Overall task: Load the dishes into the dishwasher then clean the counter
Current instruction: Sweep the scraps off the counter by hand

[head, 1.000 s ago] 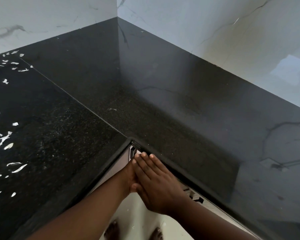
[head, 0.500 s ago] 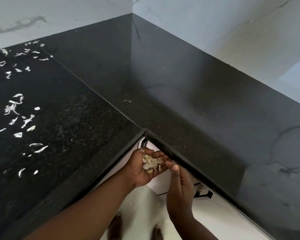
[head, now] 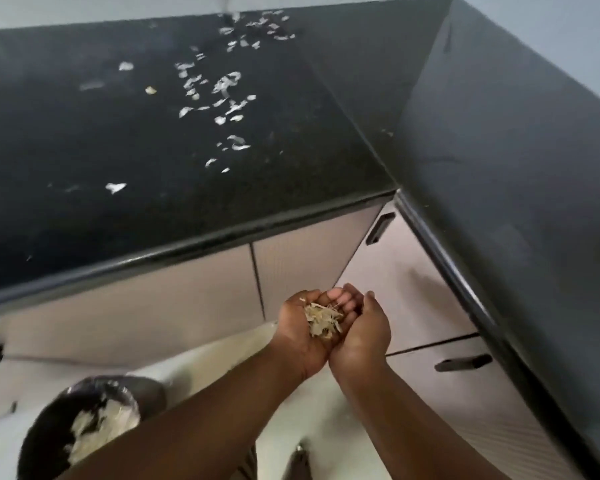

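Left grip (head: 303,327): cupped palm-up, cradling a heap of pale, flaky scraps (head: 321,318).
Right grip (head: 362,332): fingers curved, pressed against the left hand's edge, walling the heap in.
Desk (head: 101,161): black speckled stone, glossy, above and left of the grip; thin white shavings (head: 222,95) scattered there.
Bin (head: 80,426): round, dark-lined, below left of the grip, holding pale flakes.

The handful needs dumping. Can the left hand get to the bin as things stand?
Probably yes. The left hand, cupping scraps beside the right hand, is off the counter, and the open bin lies down-left with nothing between.
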The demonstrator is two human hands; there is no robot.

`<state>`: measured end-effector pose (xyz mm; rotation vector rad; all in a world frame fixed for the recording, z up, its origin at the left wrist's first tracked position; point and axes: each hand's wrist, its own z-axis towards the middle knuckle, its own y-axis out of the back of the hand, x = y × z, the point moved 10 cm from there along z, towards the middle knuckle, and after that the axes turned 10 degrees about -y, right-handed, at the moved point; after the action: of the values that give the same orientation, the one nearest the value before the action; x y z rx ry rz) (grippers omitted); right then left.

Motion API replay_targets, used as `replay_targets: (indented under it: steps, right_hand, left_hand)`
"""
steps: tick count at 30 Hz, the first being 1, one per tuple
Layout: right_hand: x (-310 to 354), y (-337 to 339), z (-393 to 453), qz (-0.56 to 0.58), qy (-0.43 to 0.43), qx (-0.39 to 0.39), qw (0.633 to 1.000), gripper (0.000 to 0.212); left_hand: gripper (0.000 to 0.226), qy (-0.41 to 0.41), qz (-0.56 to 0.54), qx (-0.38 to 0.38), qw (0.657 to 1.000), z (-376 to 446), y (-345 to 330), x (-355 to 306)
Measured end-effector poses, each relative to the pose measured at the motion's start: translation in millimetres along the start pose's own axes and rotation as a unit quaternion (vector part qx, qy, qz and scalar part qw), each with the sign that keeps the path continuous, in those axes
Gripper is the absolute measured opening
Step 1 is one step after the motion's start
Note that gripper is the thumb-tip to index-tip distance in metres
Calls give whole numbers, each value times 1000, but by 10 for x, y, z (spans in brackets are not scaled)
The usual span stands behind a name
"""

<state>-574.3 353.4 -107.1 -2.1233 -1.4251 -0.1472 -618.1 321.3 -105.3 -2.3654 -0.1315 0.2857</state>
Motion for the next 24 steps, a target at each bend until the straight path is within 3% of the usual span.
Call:
replay_targets:
  steps: [9,17,24]
  right_hand:
    - [-1626,139,-329,-183,-89,24,979,34]
    - [-3686,418,-626,-354,-186,40,916,34]
    - [-5510,618,-490,-414,-260,19,872,32]
  left_hand:
    - [47,-111,-98,-85,985,-758,1538,-628]
    - [44,-186,-176,-142,956,-1503,3465,-1267]
    - [41,-217,-187,-215,933,-1686,5202,-1945]
